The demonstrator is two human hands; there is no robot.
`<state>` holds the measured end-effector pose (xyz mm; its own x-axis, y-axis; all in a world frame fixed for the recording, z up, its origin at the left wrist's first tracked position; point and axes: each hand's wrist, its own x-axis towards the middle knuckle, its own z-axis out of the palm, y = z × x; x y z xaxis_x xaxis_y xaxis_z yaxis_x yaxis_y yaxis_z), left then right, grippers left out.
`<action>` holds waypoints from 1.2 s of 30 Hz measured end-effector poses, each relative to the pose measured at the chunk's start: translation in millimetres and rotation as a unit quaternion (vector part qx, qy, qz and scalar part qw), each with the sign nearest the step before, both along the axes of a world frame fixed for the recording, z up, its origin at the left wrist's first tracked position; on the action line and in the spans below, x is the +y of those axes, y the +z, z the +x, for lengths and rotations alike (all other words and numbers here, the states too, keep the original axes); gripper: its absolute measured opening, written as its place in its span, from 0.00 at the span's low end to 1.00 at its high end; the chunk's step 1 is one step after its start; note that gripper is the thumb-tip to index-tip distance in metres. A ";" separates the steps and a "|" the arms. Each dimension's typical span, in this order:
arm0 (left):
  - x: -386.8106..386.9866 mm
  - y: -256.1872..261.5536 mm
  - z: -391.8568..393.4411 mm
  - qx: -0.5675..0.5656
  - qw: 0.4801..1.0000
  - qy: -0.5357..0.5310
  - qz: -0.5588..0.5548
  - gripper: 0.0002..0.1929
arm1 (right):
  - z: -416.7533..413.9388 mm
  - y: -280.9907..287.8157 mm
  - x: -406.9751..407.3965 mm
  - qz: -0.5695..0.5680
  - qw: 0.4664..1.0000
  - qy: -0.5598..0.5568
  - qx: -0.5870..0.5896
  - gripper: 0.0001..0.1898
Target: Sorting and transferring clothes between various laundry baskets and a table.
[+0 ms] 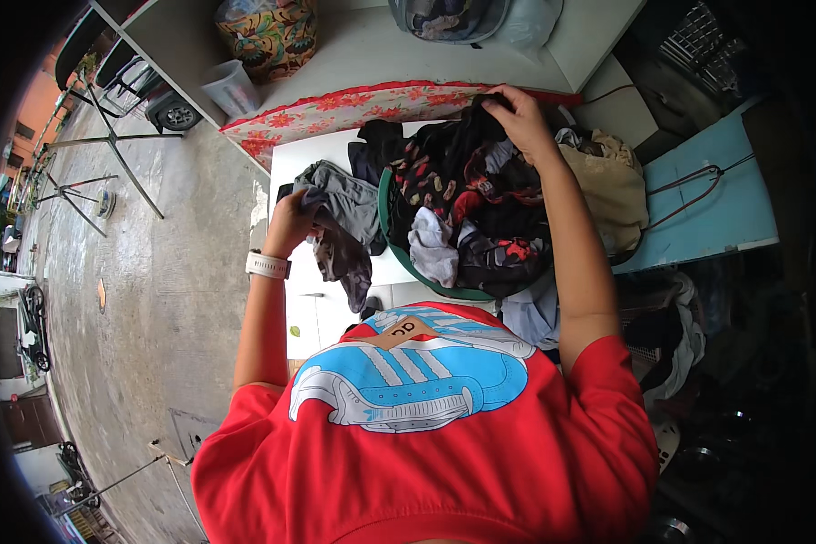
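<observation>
My left hand [291, 223], with a pale watch on its wrist, grips a dark patterned cloth [343, 262] that hangs down at the left of a white tabletop [313, 149]. Beside it lies a crumpled grey garment [343, 197]. My right hand [520, 122] pinches a black garment [472, 136] at the top of a heap of clothes. The heap fills a round green basin [401, 258], with a light grey cloth [433, 246] and a black garment with red and tan print [425, 173] on top.
A beige cloth bundle [602, 194] stands right of the basin, beside a light blue board [707, 197]. Behind are a shelf with red floral trim [340, 109], a clear plastic container [231, 92] and a patterned bag [268, 41]. More clothes [683, 333] lie at lower right.
</observation>
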<state>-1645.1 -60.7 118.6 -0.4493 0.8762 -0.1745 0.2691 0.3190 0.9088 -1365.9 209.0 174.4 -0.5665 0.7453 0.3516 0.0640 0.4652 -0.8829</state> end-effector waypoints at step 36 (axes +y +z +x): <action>181.1 135.2 136.7 0.055 0.844 -0.441 0.299 0.15 | 146.0 225.2 -121.3 0.337 0.798 -0.354 0.352 0.11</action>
<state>-1508.4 120.3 253.7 0.4396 0.7951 0.4179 0.2559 -0.5569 0.7902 -1219.9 87.7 399.6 0.4284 0.2983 0.8529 0.1192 0.9170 -0.3806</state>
